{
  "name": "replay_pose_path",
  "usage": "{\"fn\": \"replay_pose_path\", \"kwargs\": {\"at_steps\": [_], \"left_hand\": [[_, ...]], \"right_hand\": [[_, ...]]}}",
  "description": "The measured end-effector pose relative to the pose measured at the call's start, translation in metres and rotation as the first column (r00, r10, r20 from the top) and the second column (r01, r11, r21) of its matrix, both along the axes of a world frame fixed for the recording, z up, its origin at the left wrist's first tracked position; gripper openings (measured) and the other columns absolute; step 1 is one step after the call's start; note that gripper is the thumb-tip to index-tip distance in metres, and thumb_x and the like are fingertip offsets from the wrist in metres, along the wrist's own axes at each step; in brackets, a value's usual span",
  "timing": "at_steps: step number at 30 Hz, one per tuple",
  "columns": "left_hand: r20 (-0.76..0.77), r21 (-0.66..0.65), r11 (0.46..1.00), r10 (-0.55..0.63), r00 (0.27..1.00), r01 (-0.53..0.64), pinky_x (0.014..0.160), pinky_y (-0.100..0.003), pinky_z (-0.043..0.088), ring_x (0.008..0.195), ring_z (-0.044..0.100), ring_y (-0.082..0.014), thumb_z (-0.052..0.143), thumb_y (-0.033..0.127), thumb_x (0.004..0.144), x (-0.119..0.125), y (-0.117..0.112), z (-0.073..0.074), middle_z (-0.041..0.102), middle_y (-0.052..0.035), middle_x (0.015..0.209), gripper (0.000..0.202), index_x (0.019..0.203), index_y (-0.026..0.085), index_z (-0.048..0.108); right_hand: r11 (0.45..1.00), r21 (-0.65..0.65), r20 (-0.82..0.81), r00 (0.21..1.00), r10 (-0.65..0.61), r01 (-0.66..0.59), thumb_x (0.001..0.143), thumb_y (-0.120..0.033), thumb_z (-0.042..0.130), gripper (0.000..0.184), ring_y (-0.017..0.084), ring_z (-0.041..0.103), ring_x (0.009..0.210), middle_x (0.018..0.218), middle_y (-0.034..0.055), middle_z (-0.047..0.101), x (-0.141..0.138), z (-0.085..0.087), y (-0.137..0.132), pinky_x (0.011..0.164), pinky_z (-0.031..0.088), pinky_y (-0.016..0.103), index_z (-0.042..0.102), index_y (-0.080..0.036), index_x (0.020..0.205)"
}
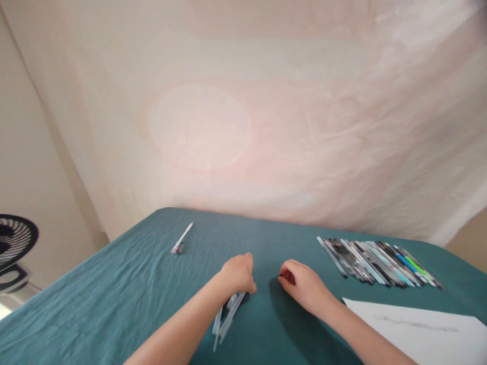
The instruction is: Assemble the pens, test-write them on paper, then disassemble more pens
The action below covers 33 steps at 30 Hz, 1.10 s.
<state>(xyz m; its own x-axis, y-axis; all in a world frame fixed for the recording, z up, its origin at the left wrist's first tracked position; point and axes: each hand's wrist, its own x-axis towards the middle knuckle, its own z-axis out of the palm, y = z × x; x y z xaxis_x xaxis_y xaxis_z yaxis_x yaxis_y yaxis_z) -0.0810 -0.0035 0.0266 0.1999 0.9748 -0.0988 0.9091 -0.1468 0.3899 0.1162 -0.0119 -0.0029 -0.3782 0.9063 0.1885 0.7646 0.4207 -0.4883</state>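
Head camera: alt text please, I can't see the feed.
Over a teal cloth, the left hand is at a cluster of translucent sticks, and the right hand has something small and dark at its fingertips. A row of pens lies at right, beyond a white sheet; a pale pen lies far left.

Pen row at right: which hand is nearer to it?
Right. The right hand is to the left of the pen row, apart from it; the left hand is farther left.
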Motion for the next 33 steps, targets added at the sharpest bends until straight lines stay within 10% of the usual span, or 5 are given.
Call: {"fn": "replay_pose_path", "kwargs": {"at_steps": [8,18,22,33], "left_hand": [[0.273,-0.15,0.986,-0.024,0.962,0.067,0.047,-0.023,0.039,0.052,0.057,-0.0166,0.058,0.012,0.045,0.001,0.005,-0.011,0.061,-0.0007,0.061,0.035,0.079,0.019,0.052],[0.812,-0.163,0.966,0.016,0.584,0.201,0.049,-0.022,0.043,0.053,0.055,-0.0116,0.061,0.022,0.06,0.012,0.013,-0.001,0.059,0.0013,0.06,0.032,0.088,0.016,0.047],[0.896,-0.154,0.976,0.073,0.438,0.153,0.052,-0.024,0.045,0.054,0.055,-0.0107,0.066,0.025,0.06,0.02,0.013,0.001,0.058,0.0022,0.06,0.036,0.089,0.015,0.046],[0.949,-0.175,0.984,0.173,0.262,-0.016,0.054,-0.021,0.046,0.063,0.059,-0.0117,0.07,0.027,0.06,0.03,0.014,-0.012,0.061,-0.0018,0.069,0.035,0.085,0.015,0.049]], "right_hand": [[0.992,0.046,0.01,0.992,-0.122,0.121,0.078,-0.027,0.045,0.011,0.014,0.051,0.061,0.068,-0.0003,0.053,0.03,-0.023,0.011,0.058,0.037,0.024,0.053,-0.021,0.073],[0.975,0.123,-0.133,0.977,-0.168,0.185,0.078,-0.038,0.047,0.023,0.015,0.051,0.061,0.076,0.002,0.054,0.022,-0.011,-0.005,0.058,0.038,0.025,0.053,-0.02,0.09],[0.995,-0.101,-0.309,0.951,-0.023,-0.009,0.083,-0.043,0.038,0.03,0.012,0.049,0.056,0.062,-0.0005,0.053,0.006,0.01,-0.026,0.053,0.036,0.022,0.054,-0.019,0.075],[0.975,-0.202,-0.367,0.93,0.007,-0.087,0.087,-0.035,0.033,0.028,0.012,0.055,0.055,0.067,0.0011,0.062,-0.011,-0.004,-0.04,0.052,0.037,0.021,0.055,-0.018,0.084]]}}
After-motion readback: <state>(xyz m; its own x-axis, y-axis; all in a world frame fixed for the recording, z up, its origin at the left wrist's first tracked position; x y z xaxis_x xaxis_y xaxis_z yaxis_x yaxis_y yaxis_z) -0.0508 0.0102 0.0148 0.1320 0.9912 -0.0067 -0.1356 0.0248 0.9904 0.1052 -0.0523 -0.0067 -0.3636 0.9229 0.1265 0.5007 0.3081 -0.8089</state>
